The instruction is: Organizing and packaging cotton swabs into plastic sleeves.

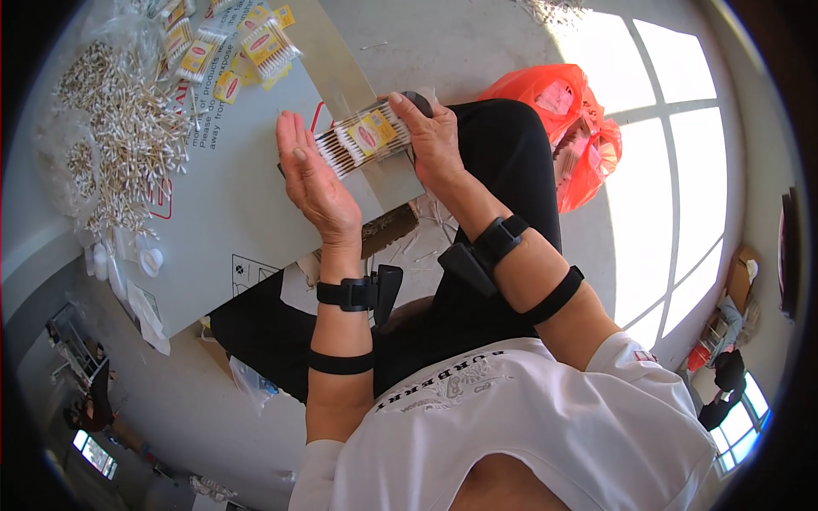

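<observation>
A clear pack of cotton swabs (362, 139) with a yellow label is held over the edge of the grey cardboard surface. My right hand (438, 143) grips its right end, thumb on top and fingers mostly hidden behind. At the other end, my left hand (322, 189) is flat with fingers stretched out, its palm side facing the pack and seemingly touching it. A dark rounded thing (417, 103) shows beside my right thumb; its kind is unclear. Loose cotton swabs (128, 119) lie heaped on the far left of the cardboard (226, 200).
Several filled swab packs (268, 47) with yellow labels lie at the far side of the cardboard. A red plastic bag (588, 128) stands on the floor (477, 51) beyond my right knee. Scattered swabs lie below the cardboard edge. White rolls (151, 260) sit at its left edge.
</observation>
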Demonstrator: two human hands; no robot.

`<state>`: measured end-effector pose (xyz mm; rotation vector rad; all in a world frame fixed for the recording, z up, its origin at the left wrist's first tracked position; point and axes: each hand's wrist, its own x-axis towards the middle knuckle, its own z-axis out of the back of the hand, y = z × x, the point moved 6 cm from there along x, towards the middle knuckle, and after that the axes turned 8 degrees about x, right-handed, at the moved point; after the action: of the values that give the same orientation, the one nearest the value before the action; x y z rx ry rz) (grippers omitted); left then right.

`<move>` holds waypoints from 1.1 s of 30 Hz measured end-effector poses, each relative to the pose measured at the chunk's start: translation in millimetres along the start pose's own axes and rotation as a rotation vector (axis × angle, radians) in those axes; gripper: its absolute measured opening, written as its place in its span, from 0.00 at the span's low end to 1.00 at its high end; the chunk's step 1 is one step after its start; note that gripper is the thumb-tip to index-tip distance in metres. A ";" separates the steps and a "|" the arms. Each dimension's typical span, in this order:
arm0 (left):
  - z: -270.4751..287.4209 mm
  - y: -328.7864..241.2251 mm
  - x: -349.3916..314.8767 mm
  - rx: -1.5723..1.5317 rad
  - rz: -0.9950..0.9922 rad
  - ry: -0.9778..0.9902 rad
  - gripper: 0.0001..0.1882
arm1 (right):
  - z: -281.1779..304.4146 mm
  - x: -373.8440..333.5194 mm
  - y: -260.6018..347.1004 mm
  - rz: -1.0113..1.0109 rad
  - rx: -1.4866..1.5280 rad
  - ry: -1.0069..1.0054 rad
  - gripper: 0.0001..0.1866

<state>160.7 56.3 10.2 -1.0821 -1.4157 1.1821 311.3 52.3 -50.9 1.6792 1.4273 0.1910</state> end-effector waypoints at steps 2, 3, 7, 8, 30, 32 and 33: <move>-1.5 0.3 0.0 -0.002 -0.002 -0.002 0.33 | -0.4 0.1 0.0 -0.002 0.012 0.005 0.10; -2.2 0.4 0.0 -0.005 -0.005 -0.004 0.33 | 0.1 0.3 0.0 -0.003 0.005 0.003 0.10; -5.5 0.7 -1.0 0.003 0.009 -0.003 0.33 | -0.3 0.1 0.6 -0.010 0.008 -0.011 0.10; -6.6 0.7 -1.4 0.002 0.005 -0.007 0.33 | 0.5 0.6 0.2 -0.010 0.008 -0.011 0.10; -14.2 2.0 -5.3 0.044 0.009 -0.075 0.34 | 0.7 -0.5 1.5 -0.008 0.052 -0.036 0.08; -14.5 2.3 -4.6 0.045 0.007 -0.076 0.34 | 1.8 0.7 0.2 -0.004 0.093 -0.043 0.09; -14.0 2.4 -4.6 0.046 0.004 -0.078 0.34 | 1.3 0.8 -0.5 -0.002 0.082 -0.046 0.09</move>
<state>175.4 54.0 8.2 -1.0170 -1.4392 1.2665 312.0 52.3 -52.3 1.7375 1.4187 0.0932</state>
